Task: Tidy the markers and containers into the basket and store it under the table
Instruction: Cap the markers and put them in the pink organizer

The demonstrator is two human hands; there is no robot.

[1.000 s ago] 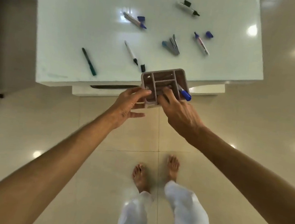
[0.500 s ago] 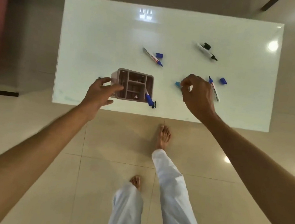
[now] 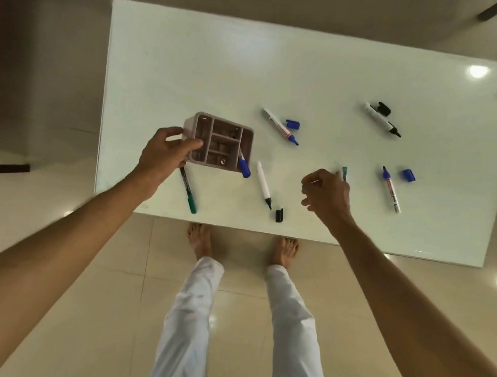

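On the white worktop (image 3: 194,58) the basket (image 3: 220,141), a compartmented brownish organiser, stood toward the near-left part, with a blue-capped marker (image 3: 243,164) leaning out of its compartment at 4 o'clock. The left hand (image 3: 164,155) had its grip clamped on the basket's 9 o'clock wall, thumb over the rim. From the basket, a green marker (image 3: 189,192) lay at 7 o'clock, partly under that hand, and an uncapped black marker (image 3: 263,185) at 4 o'clock with its black cap (image 3: 279,215) just beside the tip. The right hand (image 3: 327,195), farther out at 3 o'clock, pinched some markers (image 3: 344,173), blurred. Other uncapped markers and loose caps lay at 1 to 3 o'clock.
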